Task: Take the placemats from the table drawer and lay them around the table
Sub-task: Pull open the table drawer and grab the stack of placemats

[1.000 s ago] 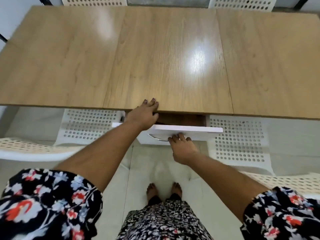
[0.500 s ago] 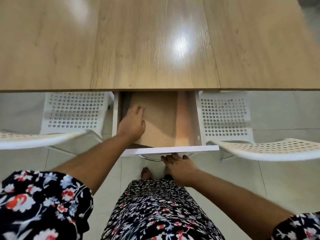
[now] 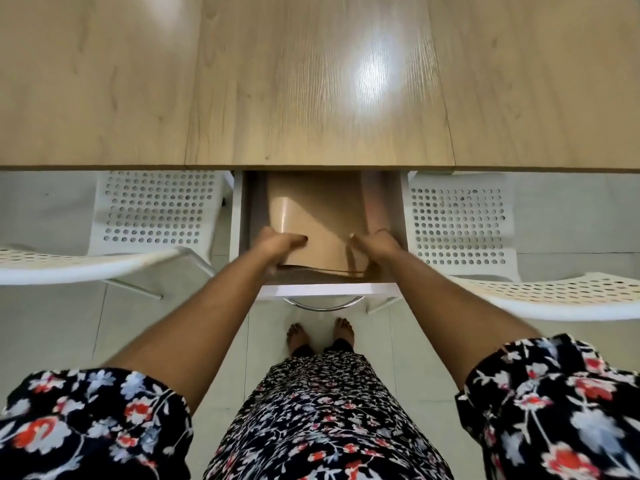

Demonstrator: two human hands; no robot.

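Drawer is pulled out under the near edge of the table. My left hand and right hand are both inside it, each gripping a near corner of the tan placemats, which are curling up on the left.

Glossy wood-grain counter; smooth, shiny tan placemats; white perforated plastic chairs; polished metal drawer handle.
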